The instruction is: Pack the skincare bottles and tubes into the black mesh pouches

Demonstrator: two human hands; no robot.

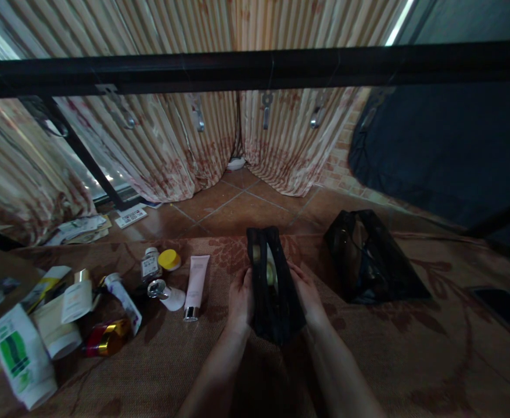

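Note:
Between my two hands stands a black mesh pouch (281, 313), its top gaping and a pale item inside showing through the opening. My left hand (240, 299) presses on the pouch's left side, and my right hand (307, 290) grips its right side. Fingertips of both hands are partly hidden behind the black fabric. Left of my left hand lies a pink tube (197, 284) with a silver cap. Beside that tube are a white bottle with a silver top (166, 295), a yellow-lidded jar (169, 259) and a small clear bottle (150, 264).
A second black mesh pouch (368, 261) sits to the right, items dimly visible inside. Farther right lies a dark phone (505, 310). Several tubes and bottles crowd the left, including a white-green tube (22, 354). A dark bar with hooks (255, 69) crosses ahead, before striped curtains (168, 145).

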